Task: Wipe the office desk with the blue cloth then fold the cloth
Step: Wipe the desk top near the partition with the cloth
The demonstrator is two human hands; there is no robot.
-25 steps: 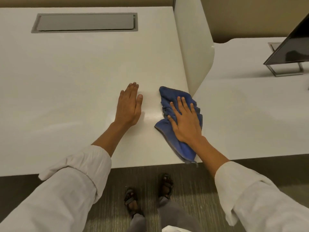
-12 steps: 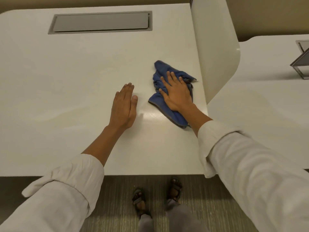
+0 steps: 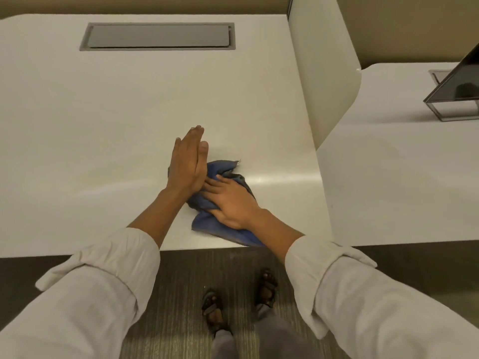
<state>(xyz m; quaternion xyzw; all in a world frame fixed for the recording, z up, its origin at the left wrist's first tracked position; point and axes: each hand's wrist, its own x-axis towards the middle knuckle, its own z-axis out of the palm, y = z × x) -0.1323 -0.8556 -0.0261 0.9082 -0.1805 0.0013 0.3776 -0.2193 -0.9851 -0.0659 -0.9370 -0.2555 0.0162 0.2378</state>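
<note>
The blue cloth [image 3: 207,226] lies crumpled on the white office desk [image 3: 116,112] close to the front edge, one corner hanging slightly past it. My right hand [image 3: 230,203] presses flat on top of the cloth, fingers pointing left. My left hand [image 3: 189,161] rests on the desk with fingers together and extended; it lies over the cloth's left part and overlaps my right fingertips.
A grey cable hatch [image 3: 158,36] is set into the desk at the back. A white divider panel [image 3: 324,60] stands along the right side, with a second desk [image 3: 401,164] beyond it. A dark monitor [image 3: 458,84] sits at the far right. Carpet and my sandalled feet [image 3: 238,299] are below.
My right hand has dragged the cloth from near the divider back toward the front edge and leftward, until it meets my left hand. The left hand has tilted onto its side.
</note>
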